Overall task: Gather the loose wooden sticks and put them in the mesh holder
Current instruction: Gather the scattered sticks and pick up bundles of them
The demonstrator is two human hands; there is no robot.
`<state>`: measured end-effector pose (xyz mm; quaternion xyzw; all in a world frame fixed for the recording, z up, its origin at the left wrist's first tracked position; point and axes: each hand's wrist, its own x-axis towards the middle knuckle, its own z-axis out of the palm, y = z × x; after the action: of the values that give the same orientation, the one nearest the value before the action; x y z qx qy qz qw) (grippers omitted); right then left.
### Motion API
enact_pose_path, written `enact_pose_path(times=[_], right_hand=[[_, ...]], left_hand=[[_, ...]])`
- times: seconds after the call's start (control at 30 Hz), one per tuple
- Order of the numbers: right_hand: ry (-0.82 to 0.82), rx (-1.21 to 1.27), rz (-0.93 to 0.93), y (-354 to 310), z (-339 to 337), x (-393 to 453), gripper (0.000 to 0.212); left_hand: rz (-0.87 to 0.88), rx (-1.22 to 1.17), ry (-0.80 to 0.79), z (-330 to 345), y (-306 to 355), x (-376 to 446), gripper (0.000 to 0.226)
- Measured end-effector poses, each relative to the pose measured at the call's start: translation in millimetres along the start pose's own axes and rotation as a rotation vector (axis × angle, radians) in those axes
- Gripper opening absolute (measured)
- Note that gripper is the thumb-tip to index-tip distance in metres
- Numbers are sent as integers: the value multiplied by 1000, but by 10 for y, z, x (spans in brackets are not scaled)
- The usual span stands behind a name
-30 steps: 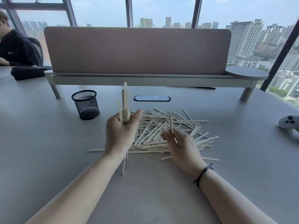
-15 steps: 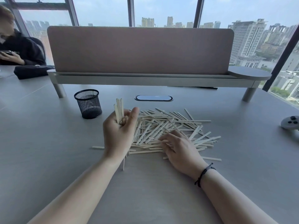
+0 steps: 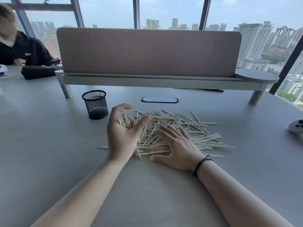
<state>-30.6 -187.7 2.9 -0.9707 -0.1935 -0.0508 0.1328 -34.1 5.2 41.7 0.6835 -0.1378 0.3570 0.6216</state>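
Observation:
A black mesh holder (image 3: 95,104) stands upright on the grey table (image 3: 49,145), left of a wide pile of loose wooden sticks (image 3: 193,128). My left hand (image 3: 122,136) sits between holder and pile and cups an upright bundle of sticks (image 3: 125,122). Its thumb and forefinger are spread apart, and the bundle's lower ends touch the table beside the wrist. My right hand (image 3: 178,149) lies flat on the near part of the pile with straight, spread fingers and grips nothing. The holder's inside looks dark; I cannot tell what it contains.
A pink divider on a raised shelf (image 3: 147,79) crosses the back of the table, with an oval cable port (image 3: 159,99) in front of it. A grey controller (image 3: 296,126) lies at the right edge. A person in black (image 3: 21,49) and a black pouch (image 3: 39,72) are far left.
The bundle in my left hand has slid down until only its tips show, and the thumb and forefinger have spread. My right hand let go of a single stick and flattened on the pile.

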Motion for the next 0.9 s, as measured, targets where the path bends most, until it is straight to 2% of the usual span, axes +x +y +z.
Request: enact_pose_path(times=[0.07,0.13,0.17,0.27,0.4,0.6,0.77,0.9], right_hand=[[9,-11,-4,-35,5,57,102],[42,-5,-5,-66,11,90,88],[64,2,-7,-73,20,100,81],[84,44,-5,-72,58,141,68],[67,28,-3,-72,63,221,62],[41,-37,-62,-84,23,288,55],[93,-74,-116,-100,16,306,53],[142,-53,-88,-99,34,318,58]], left_hand=[[-61,-13,-81,18,-14,-50,40],[-120,-28,-164,33,-78,-94,29],[-141,-29,-193,37,-108,-111,31],[-197,-33,-238,34,-143,-118,66],[-358,-232,-142,4,-36,-51,66],[-441,-369,-43,-141,5,76,60],[-501,-386,-3,-212,-60,111,54],[-485,-372,-8,-224,-59,135,56]])
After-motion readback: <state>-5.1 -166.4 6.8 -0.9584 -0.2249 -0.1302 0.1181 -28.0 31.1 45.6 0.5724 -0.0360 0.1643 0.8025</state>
